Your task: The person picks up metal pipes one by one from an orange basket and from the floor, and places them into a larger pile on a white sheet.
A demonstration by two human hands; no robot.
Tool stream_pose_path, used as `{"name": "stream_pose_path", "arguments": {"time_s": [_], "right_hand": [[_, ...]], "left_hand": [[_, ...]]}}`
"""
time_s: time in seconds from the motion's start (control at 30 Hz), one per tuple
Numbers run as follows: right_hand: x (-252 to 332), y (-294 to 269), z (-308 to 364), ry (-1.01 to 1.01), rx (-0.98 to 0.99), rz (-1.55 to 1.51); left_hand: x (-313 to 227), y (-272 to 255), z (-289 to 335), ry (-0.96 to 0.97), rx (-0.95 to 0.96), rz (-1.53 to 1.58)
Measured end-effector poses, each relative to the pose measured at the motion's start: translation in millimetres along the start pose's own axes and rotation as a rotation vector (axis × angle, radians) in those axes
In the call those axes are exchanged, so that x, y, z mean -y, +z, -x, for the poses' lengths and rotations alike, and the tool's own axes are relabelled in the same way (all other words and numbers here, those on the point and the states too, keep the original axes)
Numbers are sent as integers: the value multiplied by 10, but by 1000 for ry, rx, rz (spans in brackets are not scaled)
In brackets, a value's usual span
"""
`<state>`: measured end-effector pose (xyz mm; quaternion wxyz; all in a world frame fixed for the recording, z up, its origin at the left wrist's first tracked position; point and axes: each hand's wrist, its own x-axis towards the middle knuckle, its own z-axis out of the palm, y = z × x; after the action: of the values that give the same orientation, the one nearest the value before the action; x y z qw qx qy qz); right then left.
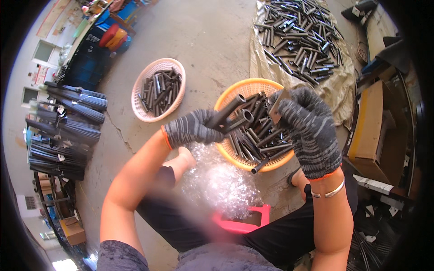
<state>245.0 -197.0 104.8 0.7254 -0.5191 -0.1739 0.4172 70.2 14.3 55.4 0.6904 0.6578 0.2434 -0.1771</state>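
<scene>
My left hand (193, 128), in a grey striped knit glove, is closed around two short dark metal tubes (230, 110). Their open round ends point up and to the right. In a matching glove, my right hand (313, 131) pinches a flat brownish blade-like piece (278, 107); its exact kind I cannot make out. Both hands are over an orange plastic basket (247, 84) holding many dark tubes (258, 143). The right hand covers part of its right rim. A heap of shiny clear plastic strips or shavings (221, 185) lies between my legs, below the basket.
A pale pink basket (135, 97) of tubes stands at the far left. Loose tubes cover a tan sheet (334, 104) at the far right. A red plastic stool or frame (264, 214) sits between my legs. Cardboard box (366, 131) right; bundled rods (58, 149) left.
</scene>
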Motion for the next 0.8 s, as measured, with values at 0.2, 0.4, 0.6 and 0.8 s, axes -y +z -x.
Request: {"name": "stream_pose_path", "arguments": {"time_s": [0.2,0.4,0.6,0.8], "right_hand": [[-201,225,100,-151,178,356],[-102,149,99,-109,246,187],[-5,-185,-13,-98,74,-191],[-39,-312,-43,-255,28,-229]], "left_hand": [[41,378,453,238,-51,123],[65,480,460,244,-33,248],[-223,664,414,300,2,422],[-411,803,298,322,106,420]]}}
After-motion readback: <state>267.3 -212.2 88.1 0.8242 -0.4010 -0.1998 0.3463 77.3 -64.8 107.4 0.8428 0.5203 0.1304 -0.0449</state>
